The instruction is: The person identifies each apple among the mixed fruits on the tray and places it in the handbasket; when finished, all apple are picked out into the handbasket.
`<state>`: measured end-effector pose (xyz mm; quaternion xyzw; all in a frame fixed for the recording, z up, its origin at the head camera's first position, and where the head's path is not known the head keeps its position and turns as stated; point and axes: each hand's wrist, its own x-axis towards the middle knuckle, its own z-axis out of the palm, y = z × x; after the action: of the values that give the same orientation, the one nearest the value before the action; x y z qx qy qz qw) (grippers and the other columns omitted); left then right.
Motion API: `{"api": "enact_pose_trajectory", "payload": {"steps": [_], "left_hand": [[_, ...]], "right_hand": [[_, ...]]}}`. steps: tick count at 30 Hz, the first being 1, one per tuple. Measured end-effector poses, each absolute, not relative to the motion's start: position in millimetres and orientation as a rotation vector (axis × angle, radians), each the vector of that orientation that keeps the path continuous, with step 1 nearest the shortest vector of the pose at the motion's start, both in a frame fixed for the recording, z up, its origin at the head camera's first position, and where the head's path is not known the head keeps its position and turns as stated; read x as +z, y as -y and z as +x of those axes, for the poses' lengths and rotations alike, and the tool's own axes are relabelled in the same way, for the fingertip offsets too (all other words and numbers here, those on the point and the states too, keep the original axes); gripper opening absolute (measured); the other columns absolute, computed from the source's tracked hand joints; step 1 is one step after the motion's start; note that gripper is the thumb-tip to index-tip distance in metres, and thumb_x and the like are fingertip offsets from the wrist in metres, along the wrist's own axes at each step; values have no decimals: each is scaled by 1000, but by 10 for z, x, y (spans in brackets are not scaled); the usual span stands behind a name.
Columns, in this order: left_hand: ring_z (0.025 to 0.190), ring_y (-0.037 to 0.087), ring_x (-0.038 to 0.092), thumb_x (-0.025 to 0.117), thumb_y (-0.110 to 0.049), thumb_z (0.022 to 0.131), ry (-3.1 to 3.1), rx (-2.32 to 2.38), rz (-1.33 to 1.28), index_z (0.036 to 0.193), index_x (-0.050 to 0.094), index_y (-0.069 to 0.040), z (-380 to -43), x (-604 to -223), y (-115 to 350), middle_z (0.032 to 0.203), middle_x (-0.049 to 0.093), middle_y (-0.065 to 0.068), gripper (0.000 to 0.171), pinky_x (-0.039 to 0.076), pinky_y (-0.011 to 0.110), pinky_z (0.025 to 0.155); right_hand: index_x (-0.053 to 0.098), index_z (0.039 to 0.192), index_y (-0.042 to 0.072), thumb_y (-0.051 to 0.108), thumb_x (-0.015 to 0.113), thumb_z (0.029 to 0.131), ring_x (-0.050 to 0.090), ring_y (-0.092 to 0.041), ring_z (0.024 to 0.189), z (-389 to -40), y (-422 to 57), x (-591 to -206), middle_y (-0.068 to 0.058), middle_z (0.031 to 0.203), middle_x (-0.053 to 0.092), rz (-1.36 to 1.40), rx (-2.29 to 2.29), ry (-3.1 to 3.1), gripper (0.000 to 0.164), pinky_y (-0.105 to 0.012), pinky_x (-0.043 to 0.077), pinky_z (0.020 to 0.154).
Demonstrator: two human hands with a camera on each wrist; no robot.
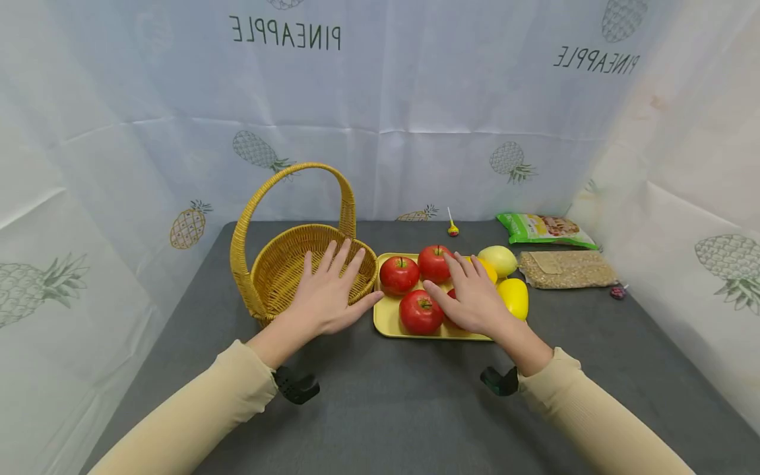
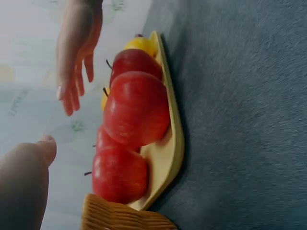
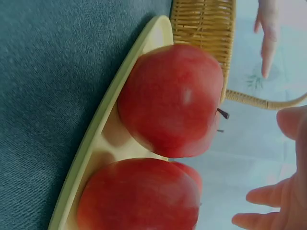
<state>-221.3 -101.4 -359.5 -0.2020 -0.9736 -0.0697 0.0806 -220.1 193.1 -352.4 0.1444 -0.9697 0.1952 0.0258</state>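
My left hand (image 1: pixel 326 294) is spread flat above the near rim of a woven basket (image 1: pixel 292 264) with a tall arched handle, holding nothing. Over the right half of a yellow tray (image 1: pixel 388 323) hovers my right hand (image 1: pixel 471 295), fingers straight and apart, also with nothing in it. Several red apples sit in the tray, among them a near apple (image 1: pixel 421 312), a left apple (image 1: pixel 399 275) and a back apple (image 1: pixel 435 263). A yellow mango-like fruit (image 1: pixel 514 297) and a pale lemon (image 1: pixel 499 260) are at its right end. My right hand partly hides another apple and a yellow fruit.
Behind the tray lies a lollipop (image 1: pixel 453 229). At the back right are a green snack bag (image 1: pixel 546 228) and a clear bag of grains (image 1: pixel 567 269), with a small purple candy (image 1: pixel 618 291) beside them. A white pineapple-print curtain (image 1: pixel 380 171) encloses the dark table (image 1: pixel 386 409).
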Motion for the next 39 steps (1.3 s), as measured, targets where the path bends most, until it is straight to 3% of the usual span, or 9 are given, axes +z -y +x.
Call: {"api": "enact_pose_trajectory", "payload": {"steps": [6, 10, 16, 26, 31, 39], "left_hand": [[150, 36, 26, 26, -83, 95, 2859, -274, -591, 165, 24, -19, -2081, -3681, 1182, 169, 21, 11, 95, 26, 60, 115], [145, 37, 34, 30, -79, 97, 2801, -363, -583, 164, 28, -16, -2008, -3722, 1304, 165, 29, 13, 92, 32, 59, 112], [138, 38, 43, 42, -66, 103, 2695, -487, -553, 161, 34, -14, -1885, -3771, 1492, 156, 42, 15, 78, 35, 59, 109], [135, 34, 47, 58, -49, 103, 2546, -642, -555, 157, 43, -15, -1612, -3839, 1594, 150, 51, 13, 66, 38, 56, 109], [129, 31, 52, 66, -35, 100, 2408, -720, -535, 153, 49, -15, -1459, -3945, 1690, 143, 57, 10, 59, 45, 56, 100], [117, 30, 57, 68, -22, 98, 2273, -826, -483, 145, 56, -10, -1394, -4073, 1851, 131, 63, 11, 50, 46, 51, 92]], "right_hand": [[34, 158, 2, 58, 55, 100, 22, -48, 147, -2113, -1960, -3523, -25, 161, 30, 489, 705, 2953, 83, -65, 21, 116], [36, 156, 3, 56, 59, 99, 33, -45, 141, -2065, -1971, -3525, -23, 158, 36, 507, 731, 2950, 81, -64, 30, 112], [38, 154, 0, 54, 63, 98, 45, -42, 135, -2016, -1974, -3527, -24, 151, 45, 525, 759, 2958, 82, -61, 37, 109], [45, 149, -1, 48, 71, 95, 54, -34, 122, -1967, -2046, -3536, -19, 143, 54, 509, 799, 2972, 77, -54, 50, 97], [48, 145, 0, 43, 73, 95, 56, -34, 118, -1958, -2112, -3552, -19, 139, 56, 501, 793, 2952, 71, -55, 49, 97], [49, 143, -3, 42, 72, 96, 55, -38, 115, -1898, -2216, -3576, -24, 138, 55, 493, 790, 2914, 69, -57, 48, 96]]}}
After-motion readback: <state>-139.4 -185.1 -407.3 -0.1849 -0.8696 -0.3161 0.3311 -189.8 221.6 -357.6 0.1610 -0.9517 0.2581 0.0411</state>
